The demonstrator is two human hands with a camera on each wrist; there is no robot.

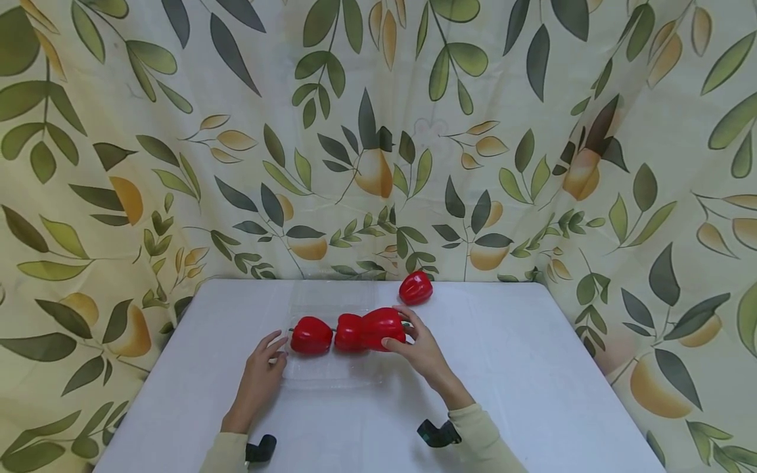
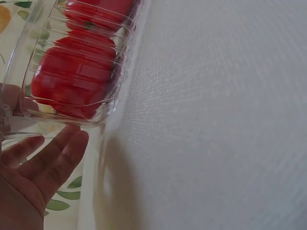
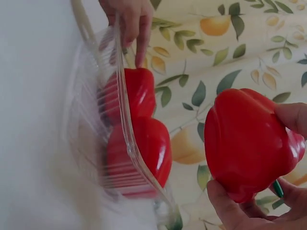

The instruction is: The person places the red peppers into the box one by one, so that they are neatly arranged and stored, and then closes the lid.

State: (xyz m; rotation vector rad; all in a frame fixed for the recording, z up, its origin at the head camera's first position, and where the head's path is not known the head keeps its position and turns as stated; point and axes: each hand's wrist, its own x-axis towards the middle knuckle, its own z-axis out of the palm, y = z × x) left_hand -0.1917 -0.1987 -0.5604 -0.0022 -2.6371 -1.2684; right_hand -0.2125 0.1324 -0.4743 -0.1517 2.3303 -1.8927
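- The right hand (image 1: 422, 351) is clamping on the held pepper (image 1: 383, 328), its thumb and fingers pinching the sides, with the green stem pointing back toward the palm.
- The held pepper is hanging in the air near the right end of the clear box (image 1: 331, 380); the right wrist view is showing it well apart from the rim.
- Inside the box, the left pepper (image 1: 310, 336) and the middle pepper (image 1: 349, 332) are already lying in a row.
- The left hand (image 1: 263, 368) is gripping no pepper: its fingers are spreading loosely apart at the box's left end. Whether they are pressing on the plastic, I cannot tell for certain.
- The far pepper (image 1: 416, 288) is lying on the bench (image 1: 532, 394), beyond the box and to its right, near the back edge.
- The step in hand appears to be the placing of a third pepper, with one more seemingly waiting its turn.
- The next move is probably calling for lining the held pepper up with the free end, lowering it past the rim beside the middle pepper, then letting go.
- The light box could be sliding if the pepper is catching its wall, so a steadying left hand would be helping.
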